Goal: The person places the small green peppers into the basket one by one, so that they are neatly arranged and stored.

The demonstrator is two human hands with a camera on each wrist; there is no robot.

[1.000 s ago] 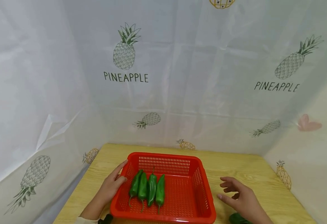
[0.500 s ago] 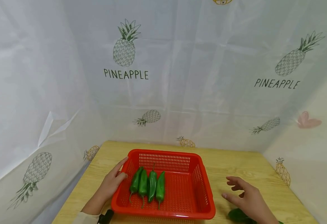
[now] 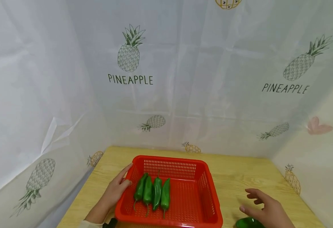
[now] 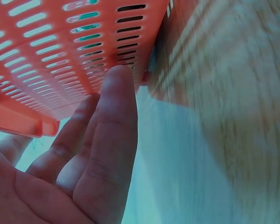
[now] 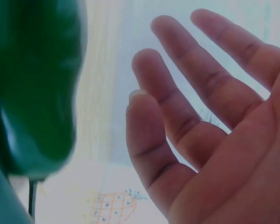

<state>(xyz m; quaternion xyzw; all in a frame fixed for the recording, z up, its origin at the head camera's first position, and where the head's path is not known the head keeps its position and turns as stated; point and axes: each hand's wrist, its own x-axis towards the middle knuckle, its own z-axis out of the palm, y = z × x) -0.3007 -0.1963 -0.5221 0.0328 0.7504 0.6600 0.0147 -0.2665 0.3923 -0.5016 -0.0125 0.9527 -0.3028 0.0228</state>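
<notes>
A red plastic basket [image 3: 192, 202] with slotted walls stands on the table. Several long green chili peppers [image 3: 156, 193] lie side by side in its left half, stems mostly toward the near side. At the basket's left rim my left hand [image 3: 113, 191] holds on, thumb over the rim; in the left wrist view its fingers [image 4: 112, 130] lie along the outer wall. My right hand [image 3: 266, 205] hovers right of the basket, fingers loosely bent and holding nothing. Beneath it is another green pepper [image 3: 247, 222], large and close in the right wrist view [image 5: 37, 88].
The light wood table [image 3: 234, 174] reaches back to a white curtain [image 3: 200, 95] printed with pineapples, which also encloses both sides. A dark band [image 3: 110, 223] shows at the left wrist.
My right hand has drifted right, away from the basket, with its fingers still loose. The left hand and the peppers in the basket keep their places. The head view shifts slightly.
</notes>
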